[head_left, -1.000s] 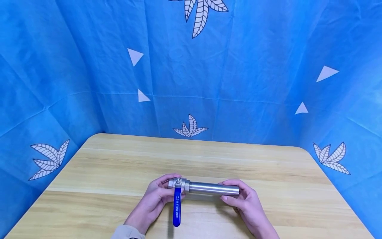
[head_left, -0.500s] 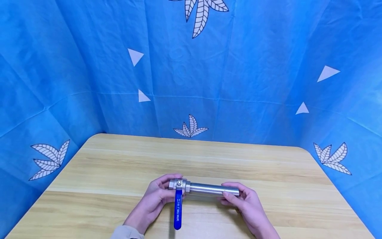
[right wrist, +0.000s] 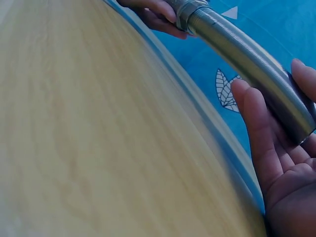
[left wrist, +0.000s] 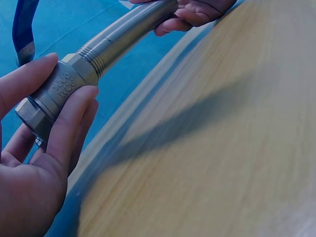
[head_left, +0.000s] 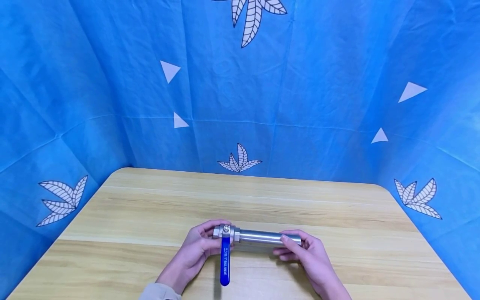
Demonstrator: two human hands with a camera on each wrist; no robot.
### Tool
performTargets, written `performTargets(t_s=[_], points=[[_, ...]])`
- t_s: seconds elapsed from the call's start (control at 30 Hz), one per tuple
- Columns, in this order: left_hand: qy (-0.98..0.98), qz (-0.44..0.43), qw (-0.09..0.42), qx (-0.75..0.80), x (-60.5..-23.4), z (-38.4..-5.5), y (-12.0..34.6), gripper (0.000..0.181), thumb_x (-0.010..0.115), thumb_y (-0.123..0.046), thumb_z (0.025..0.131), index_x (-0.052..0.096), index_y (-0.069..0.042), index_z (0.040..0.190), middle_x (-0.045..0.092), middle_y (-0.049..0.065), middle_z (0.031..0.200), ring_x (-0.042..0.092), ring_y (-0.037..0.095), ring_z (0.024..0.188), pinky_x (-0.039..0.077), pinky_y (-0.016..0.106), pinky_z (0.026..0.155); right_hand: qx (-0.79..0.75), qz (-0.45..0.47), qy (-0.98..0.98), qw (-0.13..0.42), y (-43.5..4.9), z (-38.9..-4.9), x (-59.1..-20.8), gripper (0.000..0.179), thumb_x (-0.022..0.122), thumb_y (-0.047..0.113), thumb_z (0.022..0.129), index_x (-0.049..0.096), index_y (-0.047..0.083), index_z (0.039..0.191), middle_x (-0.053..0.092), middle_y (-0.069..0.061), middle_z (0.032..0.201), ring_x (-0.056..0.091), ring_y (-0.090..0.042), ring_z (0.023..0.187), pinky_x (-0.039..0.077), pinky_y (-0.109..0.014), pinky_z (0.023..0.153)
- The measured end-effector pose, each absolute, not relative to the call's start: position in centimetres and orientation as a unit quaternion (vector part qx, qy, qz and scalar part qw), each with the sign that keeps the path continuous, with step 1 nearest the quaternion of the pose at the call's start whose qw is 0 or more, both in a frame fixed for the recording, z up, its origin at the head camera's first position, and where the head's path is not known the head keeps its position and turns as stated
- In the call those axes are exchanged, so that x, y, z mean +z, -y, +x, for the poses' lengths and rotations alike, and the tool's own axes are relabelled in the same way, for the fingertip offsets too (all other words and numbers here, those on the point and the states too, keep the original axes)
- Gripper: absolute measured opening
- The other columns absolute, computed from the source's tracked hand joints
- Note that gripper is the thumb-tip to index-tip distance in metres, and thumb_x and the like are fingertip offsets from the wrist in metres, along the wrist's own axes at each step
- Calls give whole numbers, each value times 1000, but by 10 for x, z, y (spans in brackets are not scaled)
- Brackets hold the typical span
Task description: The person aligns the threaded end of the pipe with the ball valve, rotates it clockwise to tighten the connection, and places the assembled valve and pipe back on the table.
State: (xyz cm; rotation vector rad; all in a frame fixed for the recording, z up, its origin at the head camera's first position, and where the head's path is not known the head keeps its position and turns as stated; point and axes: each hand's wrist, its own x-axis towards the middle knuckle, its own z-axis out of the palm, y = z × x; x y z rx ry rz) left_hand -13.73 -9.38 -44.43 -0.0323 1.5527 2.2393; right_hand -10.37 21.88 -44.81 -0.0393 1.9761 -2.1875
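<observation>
A steel ball valve (head_left: 235,234) with a long blue lever handle (head_left: 225,264) is held above the table by my left hand (head_left: 191,252), thumb and fingers around its body. The lever points toward me. Joined to the valve's right end is a smooth steel pipe (head_left: 258,236), lying nearly level; a few threads (left wrist: 92,60) show at the joint in the left wrist view. My right hand (head_left: 315,256) holds the pipe's free end, thumb on the near side and index finger behind. Its other fingers extend below the pipe, partly apart from it in the right wrist view.
Beneath the hands is a light wood table (head_left: 240,200) with rounded far corners. A blue cloth backdrop (head_left: 318,83) with white leaf and triangle prints encloses its back and sides. Shadows of the hands and the pipe fall on the tabletop.
My right thumb has moved up onto the pipe's near side, and the lower fingers have shifted beneath the pipe. The valve and its lever have drifted slightly right; the left hand keeps its grip.
</observation>
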Motion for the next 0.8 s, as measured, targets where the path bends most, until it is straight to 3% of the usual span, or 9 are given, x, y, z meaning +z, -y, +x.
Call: performTargets(t_s=[0.3, 0.57, 0.8], points=[[-554, -21, 196, 809, -445, -138, 93, 63, 74, 10, 84, 62, 1, 145, 71, 13, 133, 76, 26, 113, 65, 45, 101, -729, -2, -679, 87, -216, -105, -447, 21, 68, 15, 105, 71, 5, 123, 83, -3, 105, 82, -21, 91, 69, -36, 86], [-538, -34, 186, 822, -446, -139, 94, 68, 72, 9, 87, 55, 2, 152, 74, 9, 134, 76, 25, 114, 65, 46, 101, -715, 14, -699, 11, -211, -103, -446, 58, 85, -2, 82, 66, 0, 137, 78, -1, 123, 74, -15, 108, 63, -26, 93], [-530, -33, 197, 824, -447, -139, 96, 67, 69, 9, 89, 53, 1, 154, 73, 11, 133, 77, 26, 114, 65, 45, 101, -726, -37, -686, -28, -214, -101, -446, 50, 85, -11, 77, 70, -8, 124, 79, -1, 117, 74, -12, 101, 65, -24, 88]])
